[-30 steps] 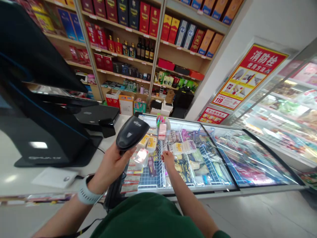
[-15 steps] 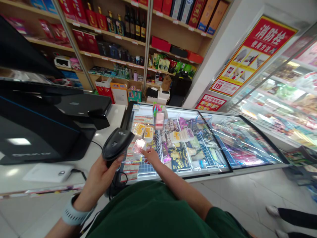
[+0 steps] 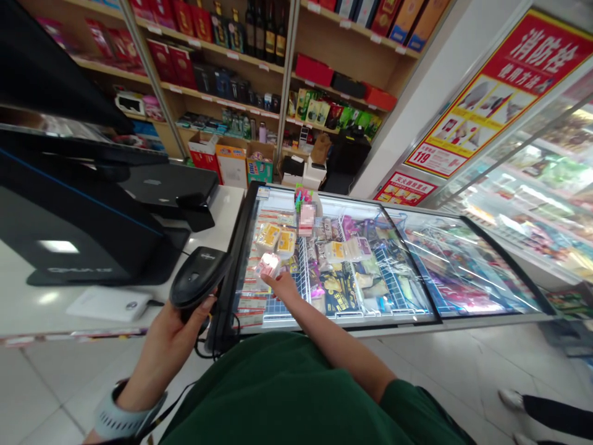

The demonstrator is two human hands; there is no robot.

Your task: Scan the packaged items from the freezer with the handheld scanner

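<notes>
A black handheld scanner [image 3: 199,275] is held in my left hand [image 3: 173,340], its head pointing right over the edge between counter and freezer. My right hand [image 3: 283,289] is over the freezer's glass top, its fingertips on a small shiny pink-and-white packet [image 3: 267,266]. Just behind that packet, two packs with yellow labels [image 3: 277,241] lie on the glass. Another pale pack with a yellow label [image 3: 340,250] lies further right, beside a white pack. A colourful item stands at the back edge.
Left is the white counter [image 3: 171,259] with a dark terminal [image 3: 83,228] and a white box [image 3: 109,304]. Chest freezer [image 3: 438,259] extends right. Shelves of bottles and boxes stand behind. A person's leg [image 3: 556,413] shows at lower right.
My left hand has drawn the scanner left, away from the packet. My right hand stays at the packet. The view has shifted slightly.
</notes>
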